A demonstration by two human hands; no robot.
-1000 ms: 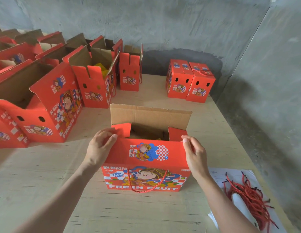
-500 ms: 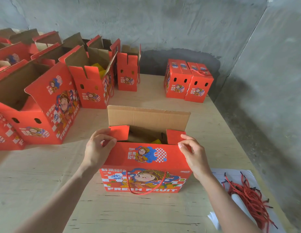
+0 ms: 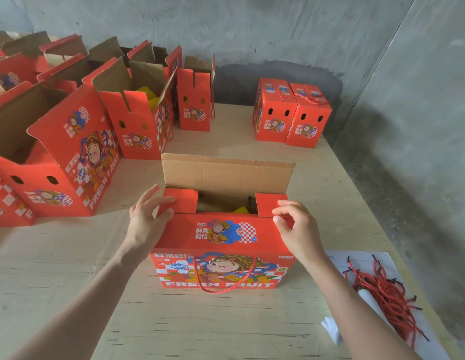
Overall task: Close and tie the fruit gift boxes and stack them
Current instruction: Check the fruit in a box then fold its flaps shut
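Gift box of red printed cardboard (image 3: pixel 221 245), centre of pale wooden table (image 3: pixel 70 294); long axis nine to three o'clock, printed front facing six, brown lid flap (image 3: pixel 226 172) upright at twelve. Left hand (image 3: pixel 145 222) at box's nine o'clock end, fingers (image 3: pixel 149 193) extended on red left end flap (image 3: pixel 183 203). Right hand (image 3: pixel 296 227) at three, fingertips (image 3: pixel 277 211) pinching red right end flap (image 3: pixel 267 203).

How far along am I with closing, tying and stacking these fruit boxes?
Done: two closed boxes by the far wall, side by side, not stacked. In hand: the front box; your left hand presses one side flap in, your right hand pinches the other, back flap upright. Left: the open boxes on the left, plus tying with the red cords.
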